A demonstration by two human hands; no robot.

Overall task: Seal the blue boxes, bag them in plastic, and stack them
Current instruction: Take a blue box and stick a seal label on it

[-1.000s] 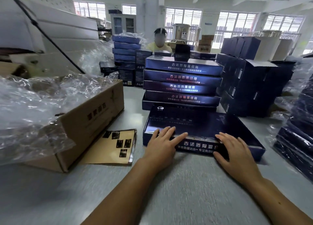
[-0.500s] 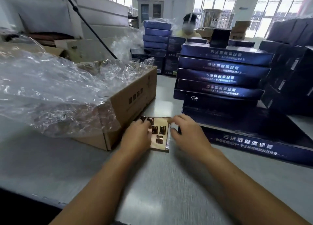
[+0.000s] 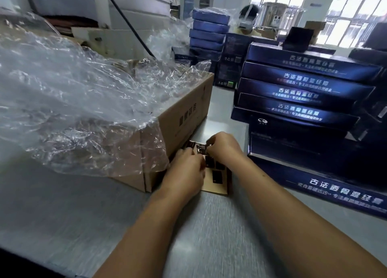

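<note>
Pinching a sticker [image 3: 201,150] at the top of the sticker sheet [image 3: 217,185], my right hand [image 3: 225,147] peeled while my left hand [image 3: 185,173] pressed the sheet down, frame centre. Both hands had just left the blue box [image 3: 314,164], lower right. It was still unsealed, so I judged sealing came next.

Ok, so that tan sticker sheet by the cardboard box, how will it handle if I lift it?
The sticker sheet looks thin and flat, so it is probably light and bendy. It may slide on the smooth table, which could be why the left hand rests on it while the right hand seems to pinch a sticker.
</note>
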